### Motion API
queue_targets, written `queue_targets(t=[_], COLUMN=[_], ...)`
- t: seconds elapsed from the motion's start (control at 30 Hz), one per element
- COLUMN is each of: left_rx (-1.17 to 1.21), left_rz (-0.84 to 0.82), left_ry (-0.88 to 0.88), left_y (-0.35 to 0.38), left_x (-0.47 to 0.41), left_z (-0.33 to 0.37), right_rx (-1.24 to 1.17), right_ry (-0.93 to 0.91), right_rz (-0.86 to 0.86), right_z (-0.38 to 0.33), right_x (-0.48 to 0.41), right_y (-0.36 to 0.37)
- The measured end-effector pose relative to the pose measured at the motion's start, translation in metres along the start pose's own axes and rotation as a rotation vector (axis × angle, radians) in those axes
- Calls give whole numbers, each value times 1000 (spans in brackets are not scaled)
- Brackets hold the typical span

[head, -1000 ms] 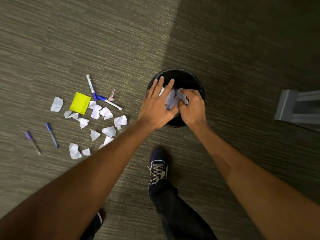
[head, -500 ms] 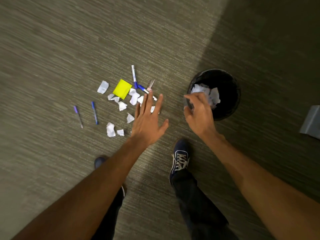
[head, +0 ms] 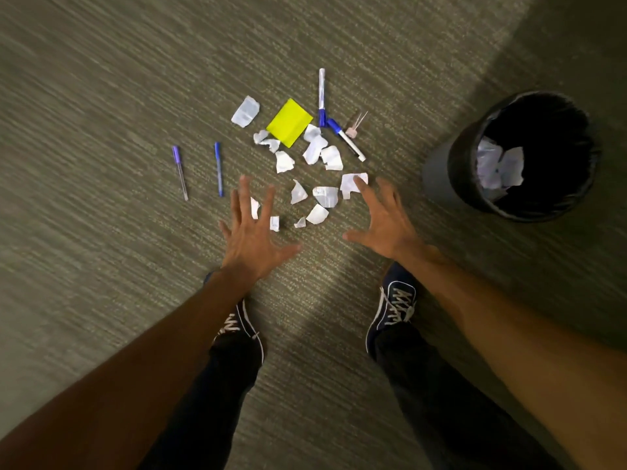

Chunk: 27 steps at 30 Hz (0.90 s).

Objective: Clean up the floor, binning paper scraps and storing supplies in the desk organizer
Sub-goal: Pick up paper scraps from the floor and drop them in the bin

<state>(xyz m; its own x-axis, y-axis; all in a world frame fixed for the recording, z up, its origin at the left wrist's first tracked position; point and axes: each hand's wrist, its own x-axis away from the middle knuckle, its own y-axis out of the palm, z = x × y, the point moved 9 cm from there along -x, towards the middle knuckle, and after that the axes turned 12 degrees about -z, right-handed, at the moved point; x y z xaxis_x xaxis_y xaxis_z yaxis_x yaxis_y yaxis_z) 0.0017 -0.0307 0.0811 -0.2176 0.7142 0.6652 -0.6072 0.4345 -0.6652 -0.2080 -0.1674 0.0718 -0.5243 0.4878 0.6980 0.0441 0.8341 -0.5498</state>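
Two empty hands with fingers spread, left hand [head: 252,232] and right hand [head: 385,220], hover over white paper scraps [head: 317,164] at frame centre. Two pens [head: 219,169] lie lengthwise up-down at left. The black bin [head: 468,184], right, holds crumpled paper [head: 498,166].

The floor [head: 101,79] is a greenish-grey carpet with thin stripes, and a dark shadow covers its upper right corner. In the upper middle of the frame lie many torn white paper scraps [head: 320,150], a yellow sticky pad [head: 289,122], two white markers with blue caps [head: 321,96] that meet at their caps, and a small pink clip [head: 354,128]. Left of the scraps lie a purple pen [head: 179,173] and a blue pen [head: 219,169] side by side, a black bin [head: 441,171] with paper inside stands at the right, and two dark blue shoes [head: 395,305] stand on the carpet lower down.
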Motion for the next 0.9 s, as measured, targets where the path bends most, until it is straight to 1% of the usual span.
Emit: queue_targets(t=[0.07,0.13,0.27,0.37,0.57,0.8,0.9], left_rx=[12,50,92,79,7,-63,-126], left_rz=[-24,-39,-47,-91,-138,-93,-100], left_ry=[-37,-69,-79,-118,-176,-137,-108], left_y=[19,39,69,85,109,117,120], left_x=[-19,-38,-74,-92,-107,-113,-118], left_z=[-29,-57,-93,-105,-91,-58,-52], right_rx=[65,111,183,211,270,380,491], right_ry=[38,75,131,176,142,64,-8], right_rz=[-62,-89,-44,-13,-7,-42,-22], right_z=[14,29,54,60,31,-11,-29], right_x=[-31,-60,-103,-120,-134,-141,-144], right_y=[25,44,65,78,109,124,124])
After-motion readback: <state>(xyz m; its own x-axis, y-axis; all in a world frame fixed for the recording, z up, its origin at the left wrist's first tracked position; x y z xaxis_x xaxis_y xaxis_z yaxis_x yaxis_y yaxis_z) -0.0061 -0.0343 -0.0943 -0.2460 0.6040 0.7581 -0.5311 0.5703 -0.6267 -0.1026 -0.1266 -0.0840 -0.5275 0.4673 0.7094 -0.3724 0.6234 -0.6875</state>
